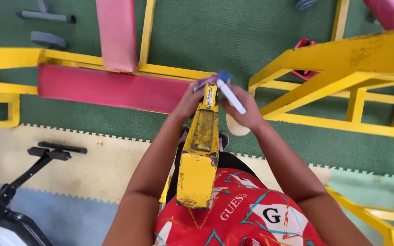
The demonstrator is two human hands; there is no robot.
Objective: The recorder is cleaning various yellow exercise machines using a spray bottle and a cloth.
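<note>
left hand [189, 101] pinches purple cloth [204, 82] against yellow bar [201, 141] | right hand [246, 111] clasps white spray bottle [232, 98] just beside

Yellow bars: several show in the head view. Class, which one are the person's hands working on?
The worn, chipped yellow bar running up the middle from the person's lap. The left hand and right hand meet at its far end; the other yellow frame pieces go untouched.
</note>
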